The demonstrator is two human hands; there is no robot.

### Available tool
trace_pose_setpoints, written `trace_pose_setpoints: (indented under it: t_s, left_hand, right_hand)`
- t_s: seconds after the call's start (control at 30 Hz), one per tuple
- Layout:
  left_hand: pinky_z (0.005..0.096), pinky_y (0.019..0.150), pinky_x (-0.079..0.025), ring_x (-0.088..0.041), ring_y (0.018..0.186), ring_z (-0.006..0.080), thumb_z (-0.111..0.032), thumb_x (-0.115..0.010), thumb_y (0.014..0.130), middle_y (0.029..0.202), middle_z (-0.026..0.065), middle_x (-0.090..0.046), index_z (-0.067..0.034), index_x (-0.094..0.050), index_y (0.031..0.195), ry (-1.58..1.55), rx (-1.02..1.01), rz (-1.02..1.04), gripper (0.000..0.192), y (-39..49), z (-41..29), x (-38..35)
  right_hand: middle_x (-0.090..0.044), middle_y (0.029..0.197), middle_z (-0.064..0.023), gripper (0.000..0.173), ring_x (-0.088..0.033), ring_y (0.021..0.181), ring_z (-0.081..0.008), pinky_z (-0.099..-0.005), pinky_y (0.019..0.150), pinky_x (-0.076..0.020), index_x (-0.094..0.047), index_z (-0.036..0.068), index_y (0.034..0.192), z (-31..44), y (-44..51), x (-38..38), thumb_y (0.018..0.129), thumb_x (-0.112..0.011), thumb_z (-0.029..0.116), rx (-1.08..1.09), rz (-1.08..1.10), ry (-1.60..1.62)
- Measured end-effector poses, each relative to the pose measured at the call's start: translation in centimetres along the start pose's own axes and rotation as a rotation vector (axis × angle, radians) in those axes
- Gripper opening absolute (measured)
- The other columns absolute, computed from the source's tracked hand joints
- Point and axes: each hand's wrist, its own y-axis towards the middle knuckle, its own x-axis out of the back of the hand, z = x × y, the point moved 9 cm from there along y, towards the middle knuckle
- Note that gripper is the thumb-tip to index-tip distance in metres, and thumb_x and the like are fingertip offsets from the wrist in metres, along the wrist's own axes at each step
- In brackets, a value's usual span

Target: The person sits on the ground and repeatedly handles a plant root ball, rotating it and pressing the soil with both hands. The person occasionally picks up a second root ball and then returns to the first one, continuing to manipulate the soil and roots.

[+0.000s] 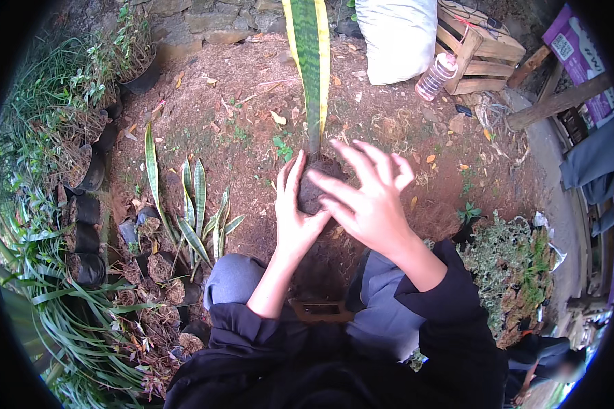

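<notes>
A snake plant (309,66) with a green, yellow-edged leaf points away from me, a dark ball of soil and roots (313,188) at its base. My left hand (295,225) cups the left and near side of this soil ball. Over its right side is my right hand (376,199), fingers spread and gripping nothing. Two of its fingertips overlap the soil ball in the view; whether they touch it I cannot tell. My right hand hides part of the ball. Bare brown ground (235,148) lies beneath.
Several smaller snake plants (199,189) stand at left, near black planting bags (88,225). A white sack (399,41), plastic bottle (436,76) and wooden crate (483,56) are at the far right. Low plants (501,271) grow nearer right. Another person (534,358) is at lower right.
</notes>
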Motion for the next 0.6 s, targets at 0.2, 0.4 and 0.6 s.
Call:
trace_pose_setpoints:
  t_s: [0.2, 0.4, 0.6]
  left_hand:
    - [0.0414, 0.11, -0.034, -0.045, 0.128, 0.0271, -0.016, -0.079, 0.069, 0.14, 0.0164, -0.044, -0.001, -0.036, 0.144, -0.335, 0.156, -0.045, 0.088, -0.3, 1.1, -0.3]
    - [0.042, 0.112, -0.032, -0.042, 0.132, 0.0269, -0.03, -0.086, 0.065, 0.142, 0.0155, -0.041, 0.0, -0.034, 0.144, -0.536, 0.203, 0.116, 0.099, -0.7, 1.9, -1.6]
    - [0.0418, 0.106, -0.038, -0.047, 0.126, 0.0245, -0.058, -0.067, 0.079, 0.132, 0.0152, -0.047, -0.003, -0.037, 0.139, -0.989, 0.383, 0.096, 0.087, -1.4, 2.8, -3.5]
  right_hand:
    - [-0.048, 0.139, -0.0084, 0.037, -0.04, 0.128, -0.0287, -0.0485, 0.103, -0.0181, -0.069, 0.028, 0.118, -1.9, -0.6, 0.6, 0.081, -0.069, 0.033, -0.067, 0.033, 0.202]
    - [-0.046, 0.142, -0.009, 0.029, -0.038, 0.129, -0.0304, -0.0476, 0.104, -0.0168, -0.073, 0.025, 0.11, -3.1, -0.9, 1.5, 0.084, -0.067, 0.035, -0.039, 0.008, 0.265]
    - [-0.046, 0.141, -0.0097, 0.032, -0.038, 0.129, -0.0318, -0.0488, 0.104, -0.0185, -0.07, 0.03, 0.116, -3.2, -1.0, 0.6, 0.085, -0.065, 0.037, -0.013, 0.056, 0.257]
